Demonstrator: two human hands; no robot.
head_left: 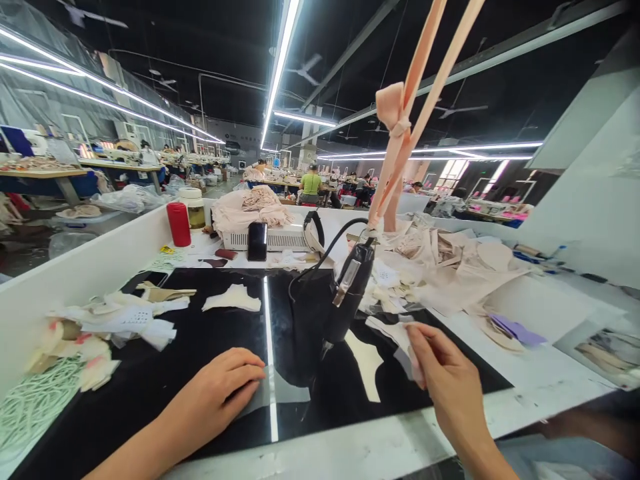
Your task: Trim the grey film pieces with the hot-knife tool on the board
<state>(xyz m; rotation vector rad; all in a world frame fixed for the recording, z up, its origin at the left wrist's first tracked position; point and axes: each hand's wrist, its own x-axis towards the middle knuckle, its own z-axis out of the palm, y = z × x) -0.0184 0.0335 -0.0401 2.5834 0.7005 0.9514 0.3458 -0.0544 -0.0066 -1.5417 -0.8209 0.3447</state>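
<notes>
My left hand (223, 390) lies on the glossy black work surface (165, 373), fingers stretched to the right. Its fingertips rest at the edge of a thin translucent sheet (287, 393). Between thumb and fingers, my right hand (445, 373) pinches a white fabric piece (390, 330), with a greyish translucent strip hanging below it. A black handheld electric tool (353, 287) hangs tip-down from a knotted peach fabric strap (393, 153), between my hands. One cream cut fabric piece (367, 367) lies beside its tip; another cream fabric piece (233, 298) lies farther back at left.
Fabric scraps (135, 317) and pale green cord (40, 393) lie at left. Along the back stand a red container (179, 224), a jar (193, 207) and a phone (257, 241). Beige fabric (450, 260) is heaped at right. A white side wall (90, 267) bounds the table.
</notes>
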